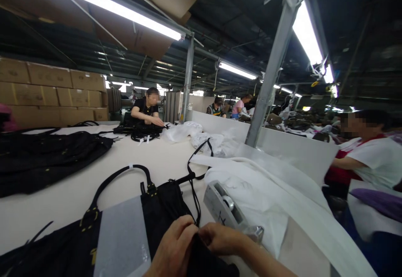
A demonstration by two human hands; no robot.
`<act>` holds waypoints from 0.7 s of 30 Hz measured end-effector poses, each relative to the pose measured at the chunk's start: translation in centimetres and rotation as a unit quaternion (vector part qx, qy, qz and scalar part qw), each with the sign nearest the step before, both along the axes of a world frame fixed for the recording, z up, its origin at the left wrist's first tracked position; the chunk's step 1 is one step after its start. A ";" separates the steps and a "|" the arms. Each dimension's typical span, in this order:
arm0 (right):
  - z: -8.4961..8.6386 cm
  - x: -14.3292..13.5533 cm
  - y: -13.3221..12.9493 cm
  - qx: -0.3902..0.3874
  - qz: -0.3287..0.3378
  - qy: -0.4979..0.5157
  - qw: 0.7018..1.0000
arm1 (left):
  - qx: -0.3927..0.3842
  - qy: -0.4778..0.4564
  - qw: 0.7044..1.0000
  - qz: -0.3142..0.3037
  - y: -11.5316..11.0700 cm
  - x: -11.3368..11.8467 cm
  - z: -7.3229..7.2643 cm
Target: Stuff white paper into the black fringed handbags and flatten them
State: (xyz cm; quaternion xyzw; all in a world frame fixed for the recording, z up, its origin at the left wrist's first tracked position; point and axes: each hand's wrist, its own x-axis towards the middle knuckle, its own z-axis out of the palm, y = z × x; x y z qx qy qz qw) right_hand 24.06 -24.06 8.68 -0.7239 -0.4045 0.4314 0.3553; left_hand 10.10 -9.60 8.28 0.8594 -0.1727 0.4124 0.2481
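Observation:
A black handbag (169, 197) lies on the white table before me, its carrying handle (117, 172) arched up and away. Across its front rests a pale translucent sheet (122, 235). My left hand (177, 243) is closed on the black fabric at the bag's right side. Right beside it, my right hand (216, 237) pinches the same edge, fingertips close to the left hand's. What exactly lies between the fingertips is hidden. A thin black strap (190, 166) runs from the bag's top corner over the table.
A grey tape dispenser (224, 205) stands just right of my hands, on white plastic sheeting (266, 185). More black bags (50, 155) lie at left. Metal posts (266, 67) rise beyond. A co-worker (146, 109) handles black straps across the table; another person (367, 155) is at right.

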 end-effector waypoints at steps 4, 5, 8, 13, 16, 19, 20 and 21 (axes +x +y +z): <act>1.1 -0.2 -0.3 -0.009 -0.005 0.034 0.999 | 0.024 0.030 0.999 -0.023 -0.3 -0.5 0.4; 1.5 0.0 -0.6 -0.020 -0.007 0.046 0.999 | 0.026 0.039 0.998 -0.029 -0.4 -0.6 0.5; 2.4 0.0 -2.4 -0.028 -0.049 0.128 0.990 | 0.031 0.073 0.996 -0.041 -0.6 -0.8 0.7; 1.9 -2.0 -7.8 0.117 -0.117 0.374 0.913 | 0.053 0.154 0.985 -0.056 -0.9 -1.1 0.8; 0.9 -3.2 -9.7 0.154 -0.117 0.332 0.923 | 0.049 0.168 0.983 -0.061 -1.0 -1.2 0.9; -0.2 -3.8 -9.5 0.151 -0.143 0.209 0.955 | 0.053 0.174 0.981 -0.069 -1.1 -1.4 0.9; -0.6 -3.9 -9.1 0.152 -0.158 0.179 0.959 | 0.059 0.177 0.980 -0.074 -1.2 -1.4 0.9; -1.0 -3.9 -8.7 0.153 -0.169 0.157 0.961 | 0.066 0.183 0.978 -0.078 -1.3 -1.5 1.0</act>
